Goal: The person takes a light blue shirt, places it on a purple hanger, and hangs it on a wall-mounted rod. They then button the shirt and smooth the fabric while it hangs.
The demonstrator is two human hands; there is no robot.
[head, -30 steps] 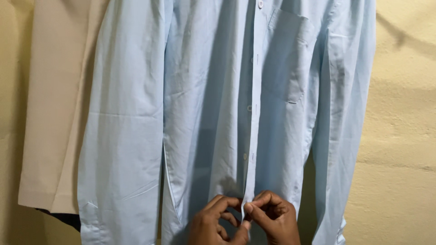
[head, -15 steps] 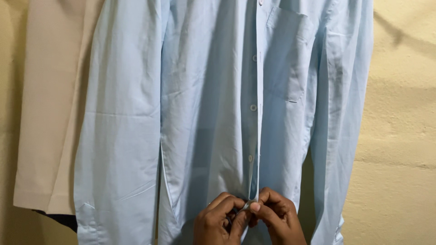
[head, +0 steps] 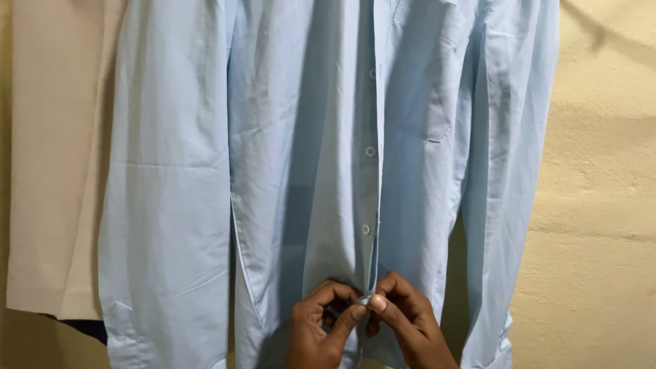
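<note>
fingers [head: 352, 316] of both hands pinch shirt [head: 307, 171] placket | view shifted left since earlier

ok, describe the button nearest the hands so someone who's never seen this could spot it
A light blue shirt hangs against a yellowish wall, with a beige garment to its left. A row of small pale buttons runs down the strip at its front. The one meant is the lowest visible, just above where the left hand and right hand pinch the front edges together.
</note>
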